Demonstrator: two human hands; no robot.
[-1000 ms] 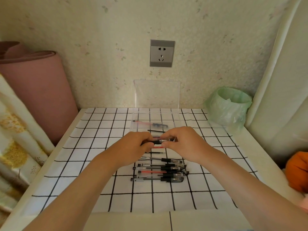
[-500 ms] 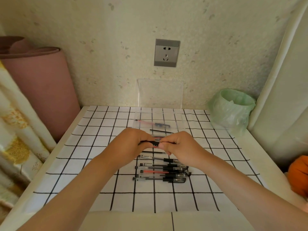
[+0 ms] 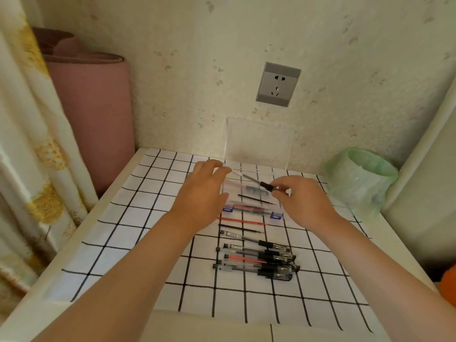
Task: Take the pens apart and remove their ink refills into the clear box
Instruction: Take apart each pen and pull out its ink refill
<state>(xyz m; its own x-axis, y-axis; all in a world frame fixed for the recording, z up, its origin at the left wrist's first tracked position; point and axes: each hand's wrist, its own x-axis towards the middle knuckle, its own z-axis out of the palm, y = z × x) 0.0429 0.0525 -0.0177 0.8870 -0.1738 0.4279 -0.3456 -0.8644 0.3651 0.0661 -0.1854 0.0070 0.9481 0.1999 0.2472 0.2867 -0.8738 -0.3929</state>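
Remote operator's view through the head camera: printed bands mark the barrels of the whole pens (image 3: 256,259), which lie in a tight row nearer me than both hands. The lettering is too small for me to read.

Open checked cloth (image 3: 138,218) runs left of the left hand (image 3: 206,193) to the table's white rim (image 3: 74,250). A pink roll (image 3: 93,114) and a curtain (image 3: 29,144) close that side. Right of the right hand (image 3: 304,202), a green-bagged bin (image 3: 360,178) stands near the cloth's far corner.

Beyond the hands sits the clear box (image 3: 275,215), its lid (image 3: 259,141) raised against the wall under a grey socket (image 3: 277,85).

The left hand is loosely spread, palm down, with its fingers over the box's left wall. I cannot tell whether it touches. The right hand pinches a pen piece (image 3: 264,185) by its black grip between thumb and forefinger. The slim end slants away to the left above the open box.

Inside the box, between the two hands, lie a thin dark refill (image 3: 256,199), a red-inked pen (image 3: 249,207) and a dark piece (image 3: 256,189). Just outside its near wall, a red refill (image 3: 240,220) and a black refill (image 3: 243,229) lie side by side on the cloth, between box and pen row.
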